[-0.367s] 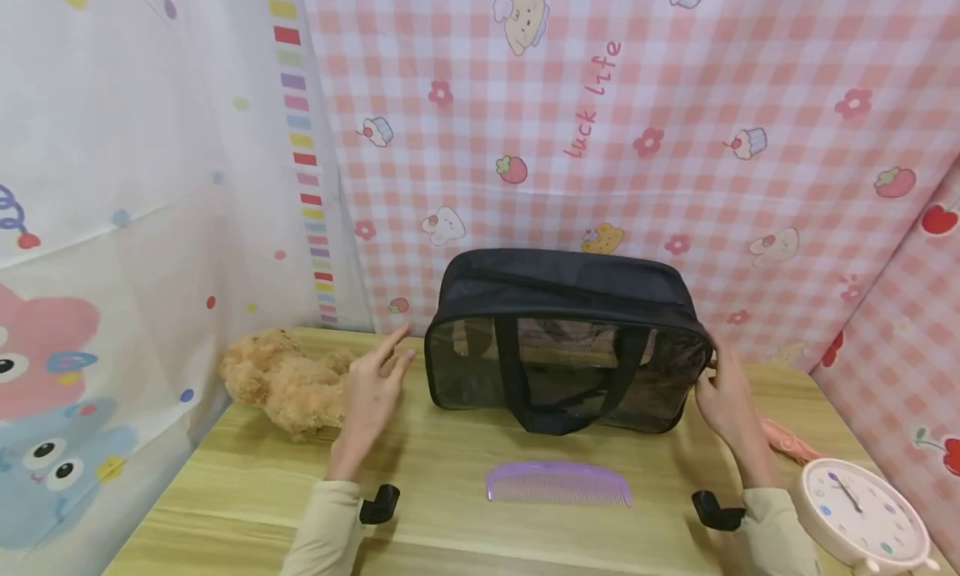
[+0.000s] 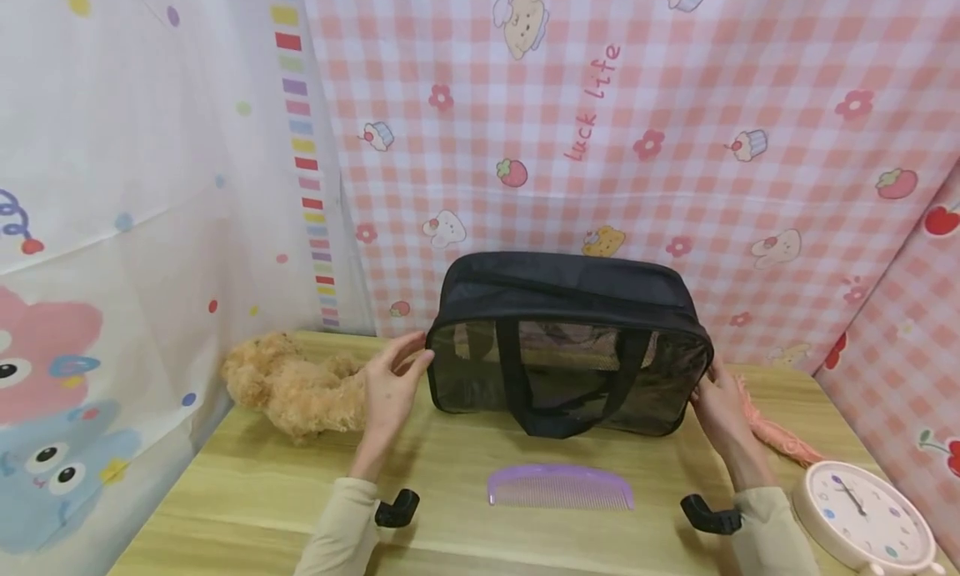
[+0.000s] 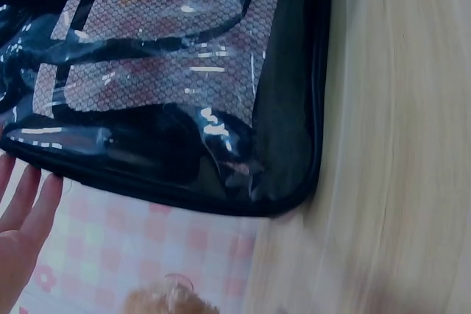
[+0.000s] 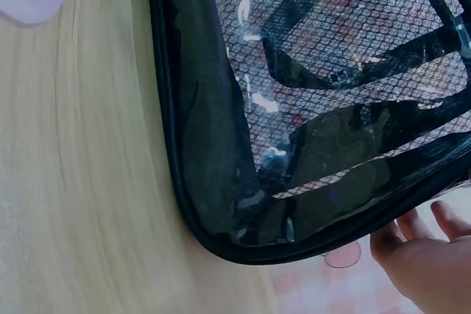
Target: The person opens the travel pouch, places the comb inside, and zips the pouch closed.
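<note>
A black toiletry bag (image 2: pixel 480 368) with a see-through front, mesh panels and black strap handles stands upright on the table. At its left side, my left hand (image 2: pixel 395 384) touches the edge with its fingertips; the left wrist view shows straight fingers (image 3: pixel 40 207) against the piping. On the opposite side my right hand (image 2: pixel 723 409) rests against the bag's right edge, with some fingertips partly hidden behind it. Between my forearms, a purple comb (image 2: pixel 560 476) lies in front of the bag.
A fluffy tan plush toy (image 2: pixel 300 393) lies left of the bag, beside my left hand. To the right are a coral braided item (image 2: pixel 783 438) and a pale pink clock (image 2: pixel 862 509). A pink checked curtain (image 2: pixel 645 209) hangs behind the wooden table (image 2: pixel 450 534).
My left hand has moved right, from beside the bag to its left edge. My right hand has shifted slightly down along the right edge. The bag and comb stay in place.
</note>
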Motion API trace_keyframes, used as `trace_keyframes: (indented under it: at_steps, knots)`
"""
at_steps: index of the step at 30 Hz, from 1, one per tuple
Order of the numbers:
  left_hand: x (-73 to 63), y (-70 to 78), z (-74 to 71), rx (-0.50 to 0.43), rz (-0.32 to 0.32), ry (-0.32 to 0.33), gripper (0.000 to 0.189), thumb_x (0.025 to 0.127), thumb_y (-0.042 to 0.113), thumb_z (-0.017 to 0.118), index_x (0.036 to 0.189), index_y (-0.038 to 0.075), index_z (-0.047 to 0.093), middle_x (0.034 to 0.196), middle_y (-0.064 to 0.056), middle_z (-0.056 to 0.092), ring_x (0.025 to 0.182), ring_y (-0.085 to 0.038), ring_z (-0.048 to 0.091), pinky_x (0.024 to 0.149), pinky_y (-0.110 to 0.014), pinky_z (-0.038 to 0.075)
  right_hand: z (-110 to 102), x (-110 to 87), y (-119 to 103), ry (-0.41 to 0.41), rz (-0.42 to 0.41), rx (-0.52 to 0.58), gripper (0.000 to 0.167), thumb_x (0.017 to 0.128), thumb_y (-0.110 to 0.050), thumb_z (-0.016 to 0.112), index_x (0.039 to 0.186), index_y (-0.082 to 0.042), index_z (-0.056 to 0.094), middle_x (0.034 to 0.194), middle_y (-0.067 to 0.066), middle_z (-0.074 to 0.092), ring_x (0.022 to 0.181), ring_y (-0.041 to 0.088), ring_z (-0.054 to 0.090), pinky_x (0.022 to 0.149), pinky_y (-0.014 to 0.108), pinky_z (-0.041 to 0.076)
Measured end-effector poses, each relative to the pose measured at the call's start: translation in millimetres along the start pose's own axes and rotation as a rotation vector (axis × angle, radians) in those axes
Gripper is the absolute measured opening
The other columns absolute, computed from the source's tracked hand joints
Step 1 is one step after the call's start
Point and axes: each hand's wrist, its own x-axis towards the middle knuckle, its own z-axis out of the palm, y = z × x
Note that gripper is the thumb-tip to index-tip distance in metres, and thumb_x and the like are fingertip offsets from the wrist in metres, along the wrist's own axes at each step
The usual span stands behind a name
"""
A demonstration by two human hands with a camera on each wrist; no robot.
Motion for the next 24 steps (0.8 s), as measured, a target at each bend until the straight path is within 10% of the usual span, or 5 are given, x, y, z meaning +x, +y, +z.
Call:
trace_keyframes:
  at_steps: [7, 19, 24]
  knots:
    - [-2.4, -3.3, 1.9, -0.017, -0.029, 0.042, 0.025, 0.085, 0.000, 0.069, 0.108, -0.009, 0.066, 0.104, -0.020, 0.066, 0.098, -0.030, 0.063, 0.085, -0.035, 0.051, 0, -3.2, 6, 0.051, -0.043, 0.304, 0.030, 0.099, -0.011, 0.050, 0.127, -0.011, 0.039, 0.114, -0.003, 0.053, 0.098, 0.006, 0.056, 0.079, 0.020, 0.048]
    - [-1.1, 0.0, 4.3, -0.018, -0.071, 0.063, 0.021, 0.087, 0.002, 0.068, 0.106, -0.006, 0.067, 0.099, -0.021, 0.067, 0.093, -0.029, 0.064, 0.084, -0.038, 0.050, 10, 2.4, -1, 0.421, -0.015, 0.467, 0.014, 0.088, 0.007, 0.061, 0.096, -0.003, 0.058, 0.091, 0.005, 0.052, 0.072, 0.010, 0.057, 0.064, 0.020, 0.050]
    - [0.3, -0.5, 3.9, -0.042, -0.077, 0.055, 0.021, 0.087, 0.002, 0.067, 0.106, -0.008, 0.066, 0.100, -0.022, 0.066, 0.093, -0.027, 0.063, 0.084, -0.038, 0.050, 8, 3.4, -3, 0.412, -0.060, 0.589, 0.011, 0.088, 0.013, 0.057, 0.087, 0.002, 0.058, 0.080, 0.007, 0.055, 0.064, 0.013, 0.057, 0.059, 0.023, 0.051]
